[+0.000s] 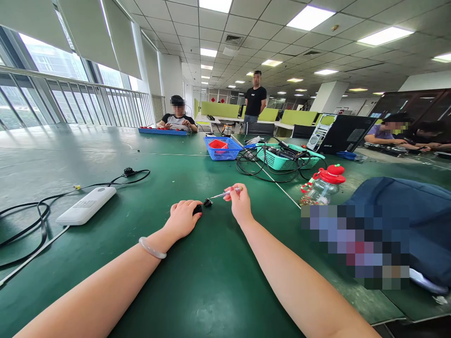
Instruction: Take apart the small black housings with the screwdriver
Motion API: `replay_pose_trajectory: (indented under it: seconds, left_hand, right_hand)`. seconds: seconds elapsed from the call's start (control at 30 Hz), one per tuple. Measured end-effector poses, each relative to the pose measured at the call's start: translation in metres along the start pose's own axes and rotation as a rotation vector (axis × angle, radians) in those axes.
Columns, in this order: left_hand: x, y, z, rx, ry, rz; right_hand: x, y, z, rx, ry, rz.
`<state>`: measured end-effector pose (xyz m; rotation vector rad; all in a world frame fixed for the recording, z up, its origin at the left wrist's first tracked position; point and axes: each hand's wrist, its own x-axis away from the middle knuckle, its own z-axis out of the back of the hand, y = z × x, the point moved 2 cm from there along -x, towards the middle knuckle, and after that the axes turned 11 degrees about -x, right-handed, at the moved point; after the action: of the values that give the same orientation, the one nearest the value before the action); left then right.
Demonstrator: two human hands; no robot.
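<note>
My left hand lies curled on the green table, its fingers closed over a small black part. A pale bangle sits on that wrist. My right hand grips a small screwdriver with a clear handle, held nearly level. Its metal tip points left at another small black piece lying just beside my left fingertips.
A white power strip with black cables lies at the left. A blue basket and a teal basket with cables stand farther back. A red-lidded bottle and a dark blue bag sit at the right. Other people sit and stand behind.
</note>
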<state>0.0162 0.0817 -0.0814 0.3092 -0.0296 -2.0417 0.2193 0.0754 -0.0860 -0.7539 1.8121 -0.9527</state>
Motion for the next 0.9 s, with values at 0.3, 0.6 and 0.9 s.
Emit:
replay_pose_trajectory:
  seconds: [0.3,0.6,0.9]
  left_hand:
    - [0.001,-0.003,0.003,0.0,0.027,0.055]
    - [0.001,0.016,-0.001,0.013,0.028,-0.064]
    - [0.0,0.029,0.0,0.021,0.021,-0.148]
  right_hand:
    - [0.005,-0.01,-0.002,-0.122,-0.001,-0.053]
    - [-0.003,-0.001,0.003,-0.192,0.162,-0.061]
    - [-0.005,0.002,0.007,-0.202,0.198,-0.071]
